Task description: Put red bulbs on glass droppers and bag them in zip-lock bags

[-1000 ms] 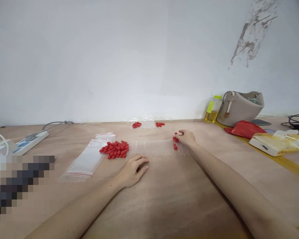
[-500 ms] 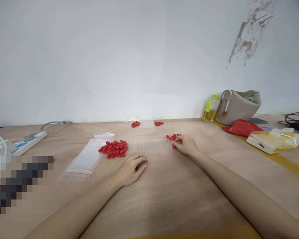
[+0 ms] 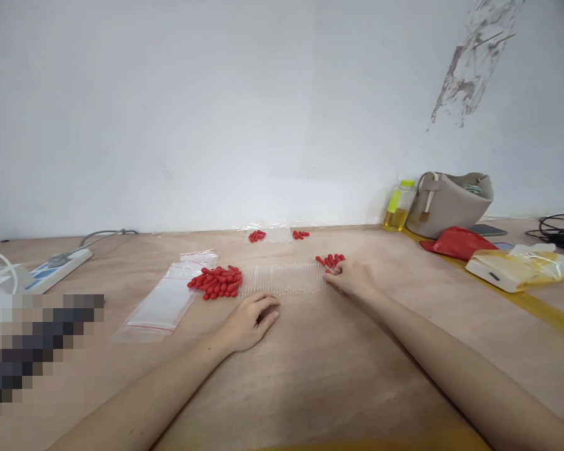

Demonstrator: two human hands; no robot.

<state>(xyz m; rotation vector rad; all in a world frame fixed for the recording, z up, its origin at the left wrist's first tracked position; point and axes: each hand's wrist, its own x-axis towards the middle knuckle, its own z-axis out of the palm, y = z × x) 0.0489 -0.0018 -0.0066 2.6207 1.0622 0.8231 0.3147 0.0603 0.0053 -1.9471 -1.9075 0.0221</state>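
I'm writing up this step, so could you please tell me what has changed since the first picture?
The right hand has moved nearer the camera, and more red bulbs now show just beyond it. The left hand, red bulb pile and row of clear tubes stayed put.

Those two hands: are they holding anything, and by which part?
The left hand holds nothing visible. The right hand is at the small red pieces; whether it grips one, and where, cannot be told.
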